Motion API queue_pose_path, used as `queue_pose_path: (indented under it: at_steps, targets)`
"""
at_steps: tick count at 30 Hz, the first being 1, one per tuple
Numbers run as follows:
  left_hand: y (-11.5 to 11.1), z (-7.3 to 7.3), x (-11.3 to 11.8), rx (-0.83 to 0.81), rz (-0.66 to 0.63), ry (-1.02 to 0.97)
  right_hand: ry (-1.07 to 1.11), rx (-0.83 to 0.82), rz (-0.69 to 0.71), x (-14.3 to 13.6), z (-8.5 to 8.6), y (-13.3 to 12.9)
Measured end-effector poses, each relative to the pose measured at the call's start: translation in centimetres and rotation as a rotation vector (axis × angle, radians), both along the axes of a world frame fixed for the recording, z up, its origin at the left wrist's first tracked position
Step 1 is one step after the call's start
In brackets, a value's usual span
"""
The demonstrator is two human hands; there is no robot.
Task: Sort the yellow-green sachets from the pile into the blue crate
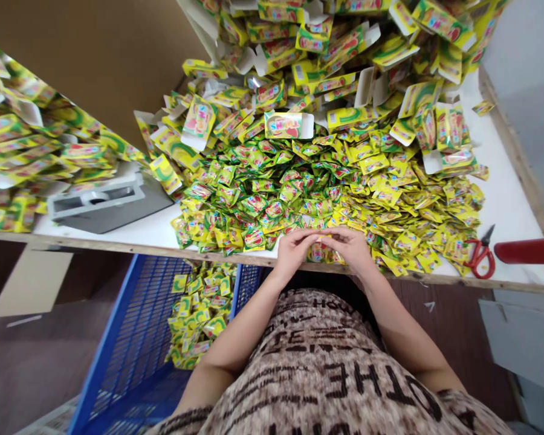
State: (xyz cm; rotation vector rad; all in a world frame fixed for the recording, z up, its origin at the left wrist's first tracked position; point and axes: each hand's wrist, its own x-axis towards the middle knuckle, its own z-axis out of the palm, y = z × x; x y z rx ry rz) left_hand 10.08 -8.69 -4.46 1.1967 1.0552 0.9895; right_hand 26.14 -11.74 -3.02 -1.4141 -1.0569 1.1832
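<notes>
Packet (320, 238), mostly hidden, long axis unclear, between left hand (292, 249), right hand (352, 247)

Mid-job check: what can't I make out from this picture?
All in the head view:
What the left hand and right hand pinch, if anything: covered by the hands themselves.
Blue basket: partly behind the left arm, cut off by the lower edge.
Red handle: cut off by the right edge.
Fine print on the packets: too small, blurred.

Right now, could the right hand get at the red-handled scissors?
Likely yes: the red-handled scissors lie by the table edge, with only loose yellow sachets between them and the right hand. The red object beside them doesn't appear to cover them.
</notes>
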Motion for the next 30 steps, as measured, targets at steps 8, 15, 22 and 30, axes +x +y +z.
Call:
queue_pose_path:
  at_steps: [8, 15, 22, 30]
  targets:
    - [1.3, 0.4, -0.2, 0.149, -0.053, 0.117, 0.027, -0.056, -0.072, -0.8, 0.3, 0.2]
    - [1.7, 0.6, -1.2, 0.134, -0.176, 0.099, -0.18, 0.101, -0.015, -0.4, 0.0, 0.1]
    - [0.4, -0.7, -1.8, 0.431, -0.212, 0.128, -0.455, 0.342, 0.022, -0.5, -0.9, -1.7]
    - [-0.7, -2.2, -2.2, 0.467, -0.234, 0.2, -0.767, 0.413, 0.077, 2.2, -0.6, -2.1]
